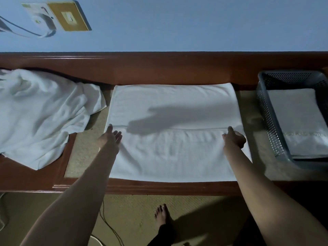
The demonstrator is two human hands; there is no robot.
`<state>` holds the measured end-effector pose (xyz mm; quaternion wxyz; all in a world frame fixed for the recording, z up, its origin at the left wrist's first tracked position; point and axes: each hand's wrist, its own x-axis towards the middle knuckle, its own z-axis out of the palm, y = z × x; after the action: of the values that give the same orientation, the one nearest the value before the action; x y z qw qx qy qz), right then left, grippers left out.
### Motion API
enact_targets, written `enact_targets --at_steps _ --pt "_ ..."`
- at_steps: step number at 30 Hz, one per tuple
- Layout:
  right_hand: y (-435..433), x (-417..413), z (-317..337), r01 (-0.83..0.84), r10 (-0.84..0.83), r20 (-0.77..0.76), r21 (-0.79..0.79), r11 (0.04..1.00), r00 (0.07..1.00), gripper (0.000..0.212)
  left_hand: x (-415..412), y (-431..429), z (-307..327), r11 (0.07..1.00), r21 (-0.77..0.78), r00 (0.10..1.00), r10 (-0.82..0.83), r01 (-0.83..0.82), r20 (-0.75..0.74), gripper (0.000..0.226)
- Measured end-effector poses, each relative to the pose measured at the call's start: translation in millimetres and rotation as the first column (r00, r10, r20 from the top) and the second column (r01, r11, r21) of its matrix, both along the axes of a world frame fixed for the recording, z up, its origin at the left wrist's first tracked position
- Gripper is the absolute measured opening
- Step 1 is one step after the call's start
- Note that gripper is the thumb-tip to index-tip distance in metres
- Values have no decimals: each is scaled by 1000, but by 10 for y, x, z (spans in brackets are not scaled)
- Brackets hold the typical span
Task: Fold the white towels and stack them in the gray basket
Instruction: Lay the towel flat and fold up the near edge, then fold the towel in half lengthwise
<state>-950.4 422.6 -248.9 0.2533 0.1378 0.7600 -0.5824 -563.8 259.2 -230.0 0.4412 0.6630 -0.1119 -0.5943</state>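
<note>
Head view: the towel [174, 110] is laid flat on the bench [159, 188], left fingers [118, 134] loosely straight on its fold edge, right fingers [230, 129] curled there, pinch not discernible; edges should be squared before folding

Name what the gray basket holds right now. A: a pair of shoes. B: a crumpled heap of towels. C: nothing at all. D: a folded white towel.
D: a folded white towel lies flat inside the gray basket; the crumpled heap lies outside it, far left.
</note>
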Motion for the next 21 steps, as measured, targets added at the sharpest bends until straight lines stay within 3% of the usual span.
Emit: enact_targets --at_steps 2,3,6,8,10,13,16,18,21 --pt "15 186 -52 -118 148 -221 143 983 964 31 -120 130 -127 986 -71 963 -129 149 239 37" --pt "32 314 -111 -235 289 -348 191 953 892 28 -242 234 -181 957 -92 888 -217 275 405 31" --pt "211 727 -271 -527 600 -642 337 780 478 25 -642 708 -295 703 -127 521 -380 699 764 21" --pt "276 937 -439 -625 759 -620 516 586 200 33 -870 955 -460 447 -92 273 -361 890 891 28" --pt "326 1059 -586 -619 874 -486 688 378 -7 46 -1031 1090 -646 223 51 21 -307 973 951 42" --pt "384 1002 -730 -577 911 -365 792 198 -189 56 -1149 1120 -845 71 276 -245 -288 959 926 59" --pt "387 797 -774 -540 904 -315 833 117 -289 59 -1186 1135 -922 81 383 -357 -234 920 905 63" --pt "398 672 -766 -512 899 -288 855 87 -330 62 -1205 1138 -912 82 399 -373 -226 913 900 66" --pt "435 338 -724 -494 915 -250 867 66 -318 68 -1215 1163 -891 104 405 -375 -223 909 900 66"
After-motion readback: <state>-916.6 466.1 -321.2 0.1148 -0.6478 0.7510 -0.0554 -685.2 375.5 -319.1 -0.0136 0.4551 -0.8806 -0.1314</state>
